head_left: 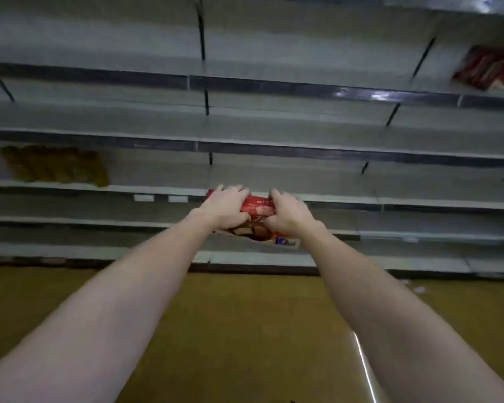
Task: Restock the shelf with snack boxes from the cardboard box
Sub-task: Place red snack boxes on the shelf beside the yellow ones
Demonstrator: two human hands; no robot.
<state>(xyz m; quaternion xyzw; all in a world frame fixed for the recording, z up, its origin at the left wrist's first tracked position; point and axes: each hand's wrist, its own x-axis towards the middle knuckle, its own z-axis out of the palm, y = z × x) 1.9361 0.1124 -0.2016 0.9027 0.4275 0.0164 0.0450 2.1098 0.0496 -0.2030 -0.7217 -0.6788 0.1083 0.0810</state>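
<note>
Both my hands are on one red snack box, held out at arm's length in front of the shelf. Left hand wraps the box's left end, fingers curled over the top edge, thumb underneath. Right hand grips the right end the same way. So a firm two-handed hold, box clamped between them; only a short red strip shows between the hands, printed face peeking out below.

Key relation: the box's long axis runs left-right, roughly parallel to the shelf's front lip, tilted slightly down to the right. The box sits right at that lip, top edge about level with it. I can't tell whether it touches the lip or is just short of it; frame is blurred.

The shelf lies straight ahead of the grip, so I judge the next move is a forward push, keeping the axis parallel. Neither hand is clearly nearer, both reach about equally.

The cardboard box isn't in view. More red boxes sit on a higher tier far right; brownish goods at left.
</note>
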